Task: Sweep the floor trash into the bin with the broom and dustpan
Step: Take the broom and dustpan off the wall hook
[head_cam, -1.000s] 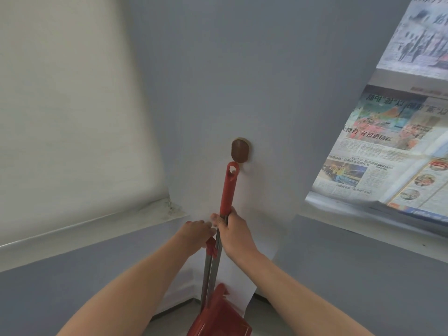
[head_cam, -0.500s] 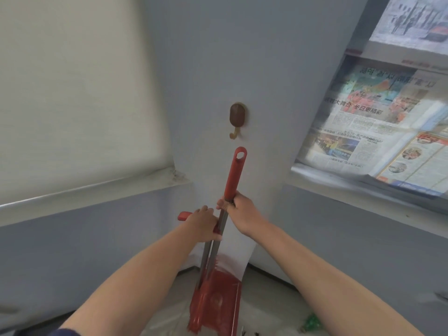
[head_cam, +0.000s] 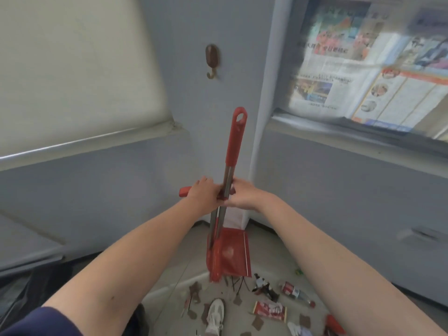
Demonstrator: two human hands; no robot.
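fingers (head_cam: 206, 181) of left hand (head_cam: 202, 196) wrap dustpan handle (head_cam: 184, 191), right hand (head_cam: 243, 196) fingers grip broom shaft (head_cam: 229, 175), both reaching forward.

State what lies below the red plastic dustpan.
Thin dark sticks and brown scraps on pale floor tiles; whatever the red plastic dustpan covers is hidden.

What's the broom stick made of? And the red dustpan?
The broom's top grip looks like glossy red plastic. The shaft below is probably metal: grey with a sheen. The dustpan seems red plastic too, from its shiny highlight.
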